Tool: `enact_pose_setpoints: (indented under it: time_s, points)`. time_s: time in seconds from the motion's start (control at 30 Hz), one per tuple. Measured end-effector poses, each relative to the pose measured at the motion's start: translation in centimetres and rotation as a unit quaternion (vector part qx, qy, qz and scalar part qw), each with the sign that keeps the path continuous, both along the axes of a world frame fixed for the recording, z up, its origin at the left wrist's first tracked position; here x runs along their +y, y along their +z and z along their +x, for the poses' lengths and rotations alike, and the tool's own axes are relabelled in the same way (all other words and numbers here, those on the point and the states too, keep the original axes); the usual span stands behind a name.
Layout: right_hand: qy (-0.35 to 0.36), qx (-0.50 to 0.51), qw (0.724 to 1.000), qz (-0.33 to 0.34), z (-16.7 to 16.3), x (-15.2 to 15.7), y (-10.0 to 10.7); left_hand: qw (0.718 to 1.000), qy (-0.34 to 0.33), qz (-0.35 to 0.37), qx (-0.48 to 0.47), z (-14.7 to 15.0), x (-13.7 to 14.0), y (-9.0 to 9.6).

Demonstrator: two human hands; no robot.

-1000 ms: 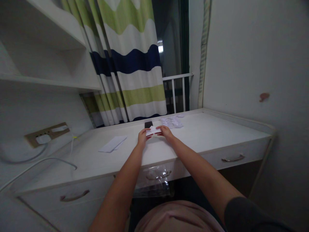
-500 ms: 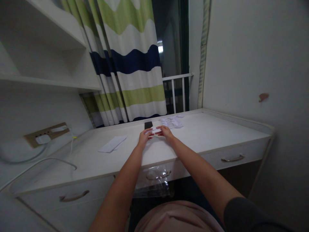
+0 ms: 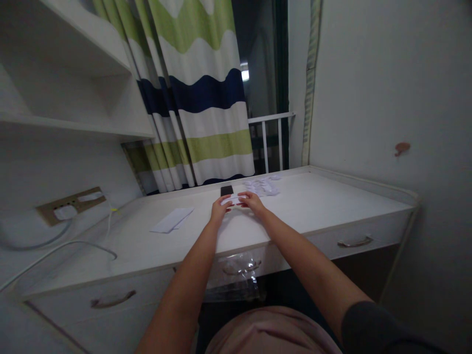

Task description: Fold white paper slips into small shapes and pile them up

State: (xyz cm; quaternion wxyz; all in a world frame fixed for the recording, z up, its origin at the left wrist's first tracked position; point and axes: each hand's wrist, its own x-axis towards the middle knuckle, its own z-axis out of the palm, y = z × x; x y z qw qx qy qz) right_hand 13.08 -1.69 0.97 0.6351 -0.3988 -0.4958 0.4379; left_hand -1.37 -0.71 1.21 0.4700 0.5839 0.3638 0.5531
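Note:
Between both hands a small piece of white paper is held above the white desk. My left hand pinches its left end, and my right hand grips the right end, fingers curled round it. How the paper is folded is too small to make out. Just beyond the hands lies a dark flat object, perhaps a phone. Behind my right hand is a cluster of small folded white papers. To the left of my left hand, flat white paper sheets lie overlapping.
A white cable trails over the desk's left side from a wall socket. Clear plastic hangs at the middle drawer. A shelf juts out at upper left, and a striped curtain hangs behind the desk.
The paper between my hands has turned slightly, with more of its white face showing. My fingers have shifted a little on it; the rest stays in place.

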Motion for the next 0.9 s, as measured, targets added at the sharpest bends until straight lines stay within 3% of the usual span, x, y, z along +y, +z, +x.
enact_pose_setpoints:
  time_s: [0.53, 0.9]
  points:
    - [-0.013, -0.064, 0.997, 0.031, 0.11, 0.56, -0.26, 0.998, 0.047, 0.036, 0.006, -0.01, 0.50, -0.20]
    - [-0.021, -0.109, 0.993, 0.052, 0.05, 0.49, -0.06, 0.998, 0.059, 0.021, 0.007, -0.14, 0.37, -0.09]
